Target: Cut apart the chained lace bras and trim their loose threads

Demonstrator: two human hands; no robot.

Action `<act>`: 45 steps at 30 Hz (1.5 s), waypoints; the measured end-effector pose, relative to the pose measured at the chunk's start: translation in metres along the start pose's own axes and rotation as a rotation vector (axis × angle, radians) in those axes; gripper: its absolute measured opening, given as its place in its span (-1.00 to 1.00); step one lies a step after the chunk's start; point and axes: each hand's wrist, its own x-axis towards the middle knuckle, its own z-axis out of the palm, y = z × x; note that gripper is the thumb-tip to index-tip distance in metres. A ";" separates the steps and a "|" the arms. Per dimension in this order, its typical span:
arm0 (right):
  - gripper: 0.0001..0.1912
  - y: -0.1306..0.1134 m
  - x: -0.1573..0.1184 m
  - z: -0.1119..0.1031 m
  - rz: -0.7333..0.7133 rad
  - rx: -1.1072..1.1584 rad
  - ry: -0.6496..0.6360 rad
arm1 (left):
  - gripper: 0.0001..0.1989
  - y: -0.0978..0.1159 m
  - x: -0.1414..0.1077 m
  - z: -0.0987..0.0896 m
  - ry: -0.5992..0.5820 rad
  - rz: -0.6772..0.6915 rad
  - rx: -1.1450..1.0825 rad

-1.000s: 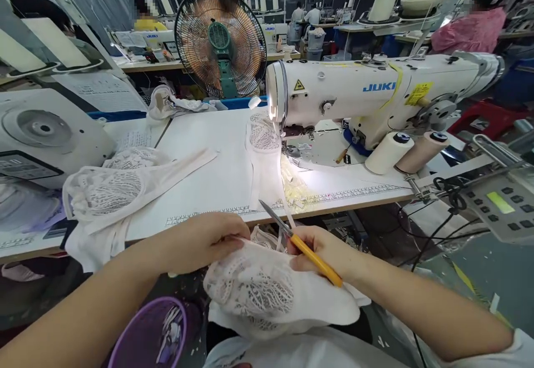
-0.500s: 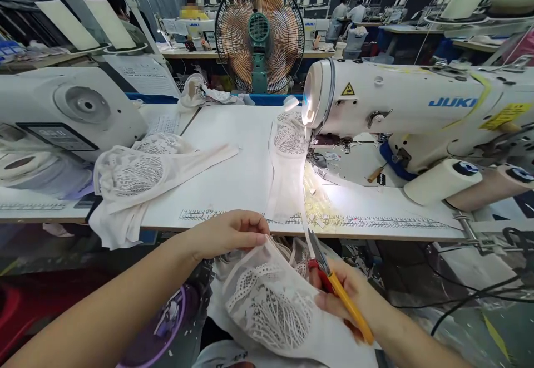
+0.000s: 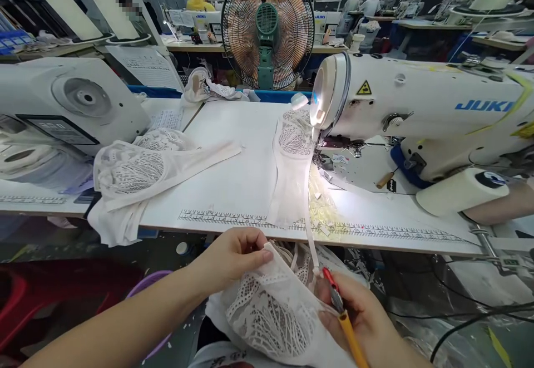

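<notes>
My left hand (image 3: 244,256) pinches the upper edge of a white lace bra piece (image 3: 271,323) above my lap. My right hand (image 3: 354,312) is closed around scissors (image 3: 351,334) with yellow and red handles, and its fingers also touch the piece's right edge. The blades are mostly out of sight. A narrow white tape (image 3: 311,240) hangs from the table edge down to the fingers of my right hand. Another lace bra piece (image 3: 292,162) lies under the lit head of the sewing machine (image 3: 334,95).
More lace bra pieces (image 3: 133,173) lie on the left of the white table (image 3: 225,184), partly over its edge. Pale yellow scraps (image 3: 323,206) lie by the needle. A thread cone (image 3: 461,192) stands at right, a fan (image 3: 267,28) behind. A red stool (image 3: 54,295) is lower left.
The scissors have turned in my right hand; their blades no longer point up along the tape. My left hand keeps its pinch on the bra piece. The view has shifted slightly.
</notes>
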 end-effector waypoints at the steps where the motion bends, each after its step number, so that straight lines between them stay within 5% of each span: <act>1: -0.86 0.001 0.000 0.001 -0.025 -0.013 0.032 | -0.72 -0.002 -0.001 0.003 0.020 0.018 -0.031; 5: -0.88 0.008 -0.003 0.003 -0.027 -0.048 0.067 | -0.69 -0.007 -0.005 0.014 0.083 0.101 -0.121; 10: -0.91 0.014 -0.007 0.007 -0.049 -0.064 0.141 | -0.74 -0.007 -0.007 0.019 0.197 0.158 0.021; 18: -0.85 0.017 -0.014 0.008 -0.019 -0.115 0.123 | -0.72 -0.010 -0.004 0.016 0.142 0.170 0.142; 27: -0.83 0.007 -0.013 0.012 -0.136 -0.079 0.161 | -0.76 -0.017 -0.004 0.021 0.298 0.306 0.219; 35: -0.79 0.018 -0.017 0.013 0.210 0.377 0.061 | -0.84 -0.020 -0.008 0.020 0.351 0.415 0.234; 45: -0.69 0.020 -0.019 0.019 0.233 0.367 0.135 | -0.88 -0.020 -0.006 0.018 0.270 0.355 0.029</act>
